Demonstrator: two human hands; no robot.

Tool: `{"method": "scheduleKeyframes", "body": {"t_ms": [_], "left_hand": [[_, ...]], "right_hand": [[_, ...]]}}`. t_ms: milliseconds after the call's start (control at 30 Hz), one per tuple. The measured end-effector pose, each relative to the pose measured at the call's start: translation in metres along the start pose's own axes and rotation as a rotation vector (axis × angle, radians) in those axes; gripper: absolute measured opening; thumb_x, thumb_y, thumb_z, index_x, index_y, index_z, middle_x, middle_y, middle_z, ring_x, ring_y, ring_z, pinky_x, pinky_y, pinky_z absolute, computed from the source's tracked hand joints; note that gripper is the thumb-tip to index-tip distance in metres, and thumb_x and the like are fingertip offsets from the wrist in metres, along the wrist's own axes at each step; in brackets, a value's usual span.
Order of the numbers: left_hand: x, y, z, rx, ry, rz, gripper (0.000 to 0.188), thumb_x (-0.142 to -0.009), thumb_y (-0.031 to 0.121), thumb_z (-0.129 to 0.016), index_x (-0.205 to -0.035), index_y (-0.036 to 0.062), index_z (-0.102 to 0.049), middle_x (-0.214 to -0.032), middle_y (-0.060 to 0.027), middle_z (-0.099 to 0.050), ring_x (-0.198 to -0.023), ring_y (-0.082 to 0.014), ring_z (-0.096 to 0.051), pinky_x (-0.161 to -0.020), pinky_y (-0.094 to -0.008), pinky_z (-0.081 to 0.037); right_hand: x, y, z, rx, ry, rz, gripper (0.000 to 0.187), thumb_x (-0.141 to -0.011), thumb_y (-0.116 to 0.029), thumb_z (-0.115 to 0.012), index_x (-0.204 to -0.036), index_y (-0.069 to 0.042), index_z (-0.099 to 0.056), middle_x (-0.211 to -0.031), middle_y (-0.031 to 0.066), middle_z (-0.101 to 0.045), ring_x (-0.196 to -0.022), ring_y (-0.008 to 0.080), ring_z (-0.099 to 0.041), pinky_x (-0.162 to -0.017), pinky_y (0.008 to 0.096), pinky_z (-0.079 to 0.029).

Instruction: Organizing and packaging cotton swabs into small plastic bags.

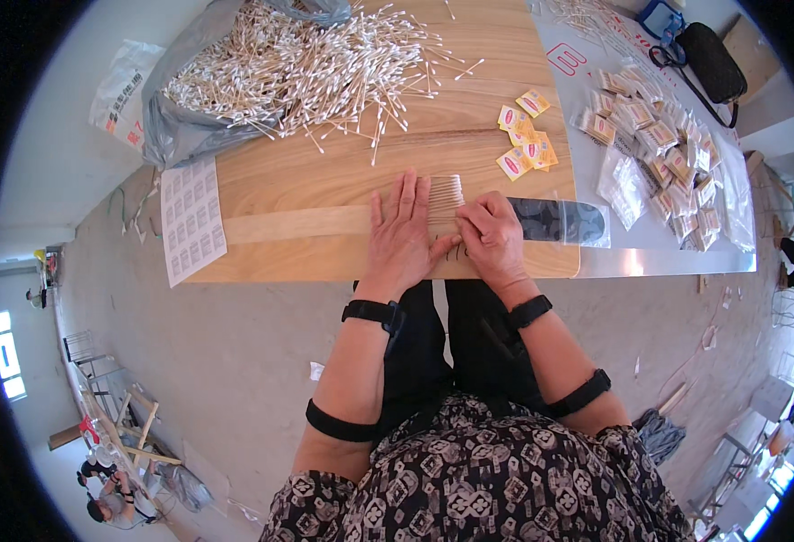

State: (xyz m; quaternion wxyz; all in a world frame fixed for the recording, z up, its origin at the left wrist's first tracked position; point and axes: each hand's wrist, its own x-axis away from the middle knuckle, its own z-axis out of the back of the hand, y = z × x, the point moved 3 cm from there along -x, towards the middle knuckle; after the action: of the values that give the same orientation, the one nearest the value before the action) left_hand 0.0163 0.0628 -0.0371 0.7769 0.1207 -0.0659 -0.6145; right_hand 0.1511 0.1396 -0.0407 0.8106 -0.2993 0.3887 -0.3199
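A neat row of cotton swabs lies side by side on the wooden table between my two hands. My left hand rests flat along the row's left side, its fingers stretched out and the thumb pointing toward the right hand. At the row's right edge, my right hand has its fingers curled into a pinch; what is between them, if anything, is hidden. Just right of that hand lies a dark patterned strip with a rounded end, partly in clear plastic. Small yellow cards are scattered beyond it.
A loose heap of cotton swabs spills from a grey plastic bag at the far left. A printed label sheet overhangs the table's left edge. At right, a metal-topped surface holds packed swabs, a clear bag and a black pouch.
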Motion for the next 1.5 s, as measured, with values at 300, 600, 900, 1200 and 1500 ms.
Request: {"method": "scheduleKeyframes", "body": {"t_ms": [300, 600, 900, 1200, 1500], "left_hand": [[0.001, 0.001, 0.001, 0.02, 0.024, 0.007, 0.093, -0.081, 0.055, -0.062, -0.148, 0.002, -0.026, -0.156, -0.0156, -0.022, -0.145, -0.0295, -0.019, -0.117, -0.0518, -0.012], [0.0, -0.001, -0.001, 0.01, 0.028, 0.018, 0.093, -0.081, 0.058, -0.061, -0.148, 0.0026, -0.027, -0.156, -0.015, -0.022, -0.145, -0.0283, -0.02, -0.117, -0.0519, -0.012], [0.0, 0.001, 0.002, 0.028, 0.025, 0.012, 0.094, -0.08, 0.057, -0.063, -0.148, 0.0023, -0.027, -0.156, -0.0155, -0.022, -0.145, -0.0279, -0.019, -0.117, -0.051, -0.012], [0.0, -0.001, -0.001, 0.022, -0.006, 0.029, 0.097, -0.08, 0.059, -0.061, -0.15, 0.0035, -0.023, -0.157, -0.0153, -0.02, -0.147, -0.0274, -0.016, -0.117, -0.0518, -0.009], [0.001, -0.001, -0.001, 0.041, 0.013, 0.02, 0.097, -0.081, 0.06, -0.06, -0.15, 0.003, -0.023, -0.157, -0.0157, -0.02, -0.147, -0.0276, -0.016, -0.117, -0.0514, -0.008]], "right_hand": [[0.0, 0.001, 0.0, -0.018, -0.035, -0.034, 0.012, -0.077, -0.007, -0.066, -0.089, -0.007, -0.066, -0.083, 0.0104, -0.055, -0.079, 0.0299, -0.057, -0.069, 0.0394, -0.048], [-0.002, -0.002, -0.002, 0.035, -0.046, -0.06, 0.019, -0.079, -0.01, -0.067, -0.098, -0.008, -0.068, -0.085, 0.0105, -0.056, -0.081, 0.03, -0.058, -0.071, 0.0394, -0.049], [-0.007, 0.001, -0.003, 0.037, -0.036, -0.074, 0.011, -0.079, -0.01, -0.067, -0.09, -0.009, -0.069, -0.082, 0.0094, -0.057, -0.077, 0.0298, -0.06, -0.066, 0.0387, -0.049], [-0.021, 0.002, -0.005, 0.064, -0.035, -0.143, 0.01, -0.081, -0.013, -0.067, -0.09, -0.011, -0.07, -0.08, 0.0078, -0.058, -0.075, 0.0277, -0.061, -0.064, 0.0388, -0.05], [-0.023, 0.003, -0.007, 0.116, -0.06, -0.104, 0.009, -0.081, -0.016, -0.067, -0.088, -0.014, -0.071, -0.078, 0.0072, -0.056, -0.075, 0.0268, -0.061, -0.063, 0.0386, -0.05]]}}
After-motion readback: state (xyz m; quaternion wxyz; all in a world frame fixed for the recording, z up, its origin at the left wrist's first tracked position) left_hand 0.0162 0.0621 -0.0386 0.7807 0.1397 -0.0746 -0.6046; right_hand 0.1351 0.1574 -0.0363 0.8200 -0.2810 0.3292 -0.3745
